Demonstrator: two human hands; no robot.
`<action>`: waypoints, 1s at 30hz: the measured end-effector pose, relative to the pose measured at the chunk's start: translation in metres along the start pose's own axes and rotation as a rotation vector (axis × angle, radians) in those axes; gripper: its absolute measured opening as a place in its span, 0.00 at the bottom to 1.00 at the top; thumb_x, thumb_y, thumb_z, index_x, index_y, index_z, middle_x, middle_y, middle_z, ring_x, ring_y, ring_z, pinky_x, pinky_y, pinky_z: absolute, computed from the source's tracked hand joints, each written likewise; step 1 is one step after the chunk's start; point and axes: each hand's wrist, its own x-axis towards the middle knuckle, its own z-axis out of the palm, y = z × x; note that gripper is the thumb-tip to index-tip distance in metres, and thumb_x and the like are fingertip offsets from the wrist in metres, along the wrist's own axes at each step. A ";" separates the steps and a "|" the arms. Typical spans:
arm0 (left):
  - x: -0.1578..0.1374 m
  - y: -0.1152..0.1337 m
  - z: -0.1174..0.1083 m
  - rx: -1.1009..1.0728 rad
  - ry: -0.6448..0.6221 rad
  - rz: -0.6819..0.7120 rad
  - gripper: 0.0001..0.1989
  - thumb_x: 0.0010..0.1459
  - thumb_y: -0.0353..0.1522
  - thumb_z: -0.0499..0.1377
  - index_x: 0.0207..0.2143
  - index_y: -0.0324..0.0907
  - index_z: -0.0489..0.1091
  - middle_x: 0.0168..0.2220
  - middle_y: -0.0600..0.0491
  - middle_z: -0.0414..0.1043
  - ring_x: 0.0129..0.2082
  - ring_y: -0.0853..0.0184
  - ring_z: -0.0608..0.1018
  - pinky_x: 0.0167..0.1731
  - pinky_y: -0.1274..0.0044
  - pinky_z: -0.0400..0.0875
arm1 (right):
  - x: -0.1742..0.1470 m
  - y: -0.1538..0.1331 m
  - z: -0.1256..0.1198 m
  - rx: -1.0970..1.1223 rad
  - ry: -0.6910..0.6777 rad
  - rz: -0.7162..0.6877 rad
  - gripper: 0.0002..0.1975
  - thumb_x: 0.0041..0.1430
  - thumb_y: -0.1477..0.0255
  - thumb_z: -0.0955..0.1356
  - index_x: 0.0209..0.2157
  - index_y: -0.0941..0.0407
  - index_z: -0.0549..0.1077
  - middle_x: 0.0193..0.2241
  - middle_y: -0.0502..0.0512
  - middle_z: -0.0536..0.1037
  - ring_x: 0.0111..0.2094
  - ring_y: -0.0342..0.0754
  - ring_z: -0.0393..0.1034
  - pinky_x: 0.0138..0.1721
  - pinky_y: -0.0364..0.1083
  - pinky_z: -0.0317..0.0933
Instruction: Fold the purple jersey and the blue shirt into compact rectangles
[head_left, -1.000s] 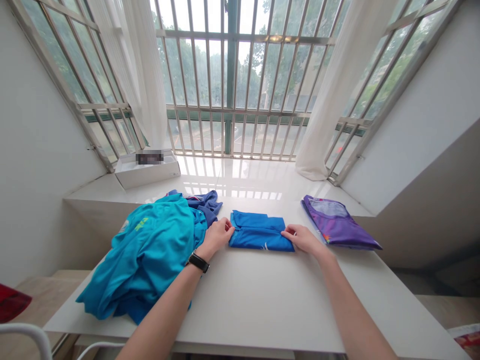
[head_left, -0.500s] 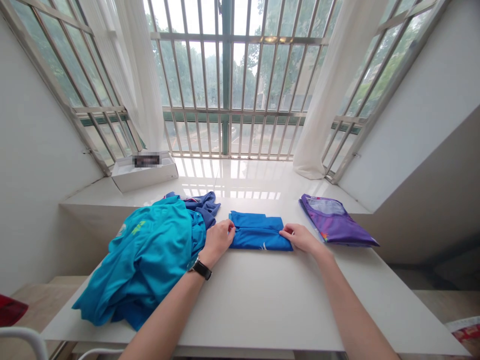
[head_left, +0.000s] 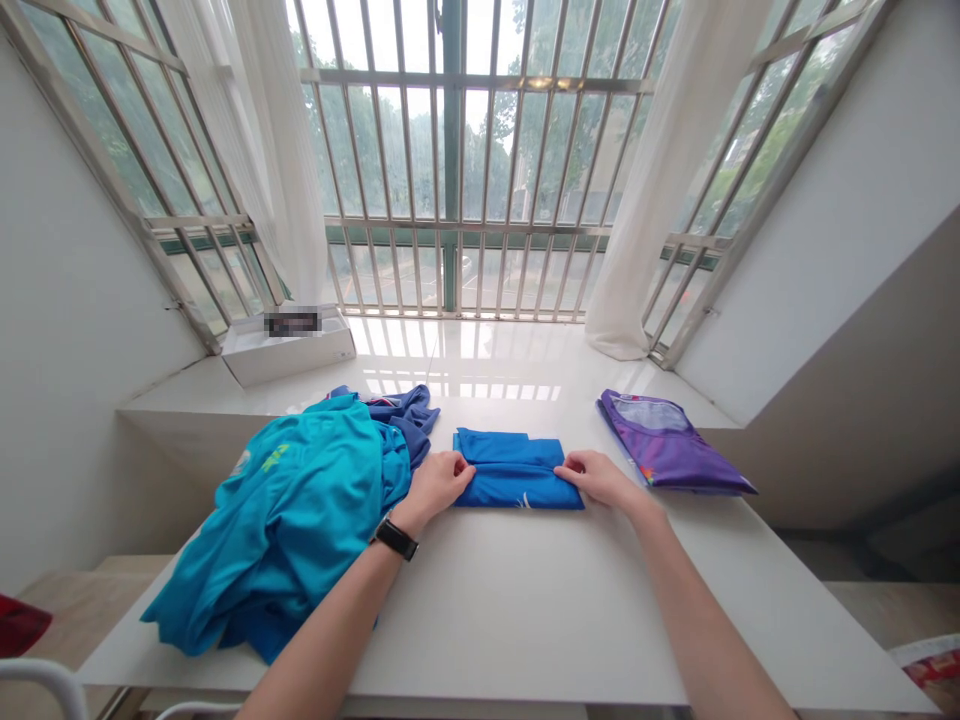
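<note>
A blue garment, folded into a flat rectangle with a small white mark near its front edge, lies on the white table. My left hand, with a black-strapped watch on the wrist, pinches its left edge. At the right edge, the fingertips of my right hand are closed on the fabric. A fold line runs across the garment between both hands. To the left, close by my left forearm, a loose heap of teal clothing spreads over the table, with darker blue cloth showing behind it.
A folded purple garment, seemingly in clear plastic, lies at the table's right. An open white box stands on the glossy sill at the back left. Barred windows and white curtains close off the far side.
The folded blue garment has shifted very slightly toward me along with both hands. My grip at its two edges looks the same.
</note>
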 end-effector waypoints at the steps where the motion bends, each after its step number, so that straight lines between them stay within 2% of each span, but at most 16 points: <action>1: 0.000 -0.001 -0.002 0.000 -0.005 -0.006 0.12 0.60 0.38 0.57 0.29 0.42 0.76 0.31 0.50 0.79 0.32 0.63 0.78 0.28 0.77 0.61 | -0.001 -0.002 0.000 0.004 -0.020 0.003 0.19 0.57 0.54 0.66 0.26 0.55 0.73 0.26 0.52 0.77 0.27 0.47 0.68 0.29 0.44 0.56; 5: -0.003 0.000 -0.008 0.031 -0.028 -0.010 0.12 0.58 0.37 0.57 0.27 0.42 0.75 0.30 0.50 0.79 0.31 0.64 0.77 0.27 0.77 0.59 | -0.002 -0.007 0.001 -0.011 -0.044 -0.012 0.20 0.56 0.53 0.66 0.24 0.55 0.71 0.25 0.51 0.76 0.26 0.45 0.66 0.28 0.44 0.55; 10: -0.005 0.007 -0.006 0.055 -0.010 -0.041 0.21 0.62 0.46 0.54 0.26 0.43 0.76 0.28 0.50 0.78 0.30 0.62 0.77 0.25 0.76 0.58 | -0.002 -0.011 0.002 -0.018 -0.043 -0.001 0.19 0.57 0.54 0.65 0.24 0.55 0.71 0.25 0.52 0.76 0.27 0.46 0.67 0.28 0.44 0.55; 13: -0.003 0.010 -0.003 0.032 -0.017 -0.042 0.22 0.62 0.48 0.54 0.24 0.43 0.76 0.26 0.50 0.76 0.30 0.62 0.77 0.26 0.77 0.60 | -0.002 -0.011 0.003 -0.025 -0.039 -0.008 0.19 0.58 0.54 0.65 0.24 0.55 0.71 0.25 0.52 0.76 0.27 0.47 0.67 0.29 0.44 0.56; 18: 0.001 0.010 -0.001 -0.178 0.029 0.087 0.16 0.58 0.43 0.59 0.24 0.44 0.77 0.34 0.51 0.78 0.36 0.63 0.77 0.36 0.77 0.68 | -0.001 -0.009 0.004 -0.031 -0.029 -0.040 0.20 0.58 0.54 0.65 0.24 0.55 0.71 0.25 0.52 0.76 0.28 0.47 0.67 0.30 0.44 0.56; 21: 0.002 0.009 -0.002 -0.341 -0.012 0.171 0.13 0.56 0.40 0.61 0.24 0.43 0.77 0.36 0.52 0.79 0.38 0.64 0.78 0.42 0.78 0.69 | 0.000 -0.008 0.005 -0.028 -0.024 -0.043 0.20 0.58 0.54 0.65 0.24 0.55 0.71 0.25 0.52 0.76 0.28 0.48 0.67 0.30 0.44 0.56; 24: 0.002 0.008 -0.002 -0.375 -0.058 0.198 0.14 0.56 0.39 0.60 0.21 0.42 0.75 0.30 0.54 0.76 0.34 0.65 0.76 0.37 0.78 0.68 | -0.001 -0.008 0.005 -0.025 -0.030 -0.042 0.19 0.58 0.54 0.65 0.24 0.55 0.71 0.25 0.52 0.76 0.28 0.47 0.67 0.30 0.44 0.56; 27: 0.001 0.006 -0.002 -0.337 -0.075 0.186 0.20 0.58 0.41 0.57 0.17 0.41 0.68 0.19 0.57 0.63 0.24 0.70 0.68 0.26 0.78 0.60 | -0.001 -0.008 0.004 -0.027 -0.032 -0.038 0.19 0.58 0.54 0.65 0.24 0.55 0.71 0.25 0.52 0.76 0.28 0.47 0.67 0.30 0.44 0.56; 30: 0.001 0.004 -0.002 -0.332 -0.086 0.158 0.22 0.57 0.43 0.56 0.15 0.40 0.64 0.16 0.59 0.54 0.21 0.72 0.60 0.22 0.78 0.52 | -0.001 -0.009 0.004 -0.023 -0.037 -0.034 0.20 0.58 0.54 0.65 0.24 0.55 0.71 0.25 0.52 0.76 0.28 0.47 0.67 0.30 0.44 0.56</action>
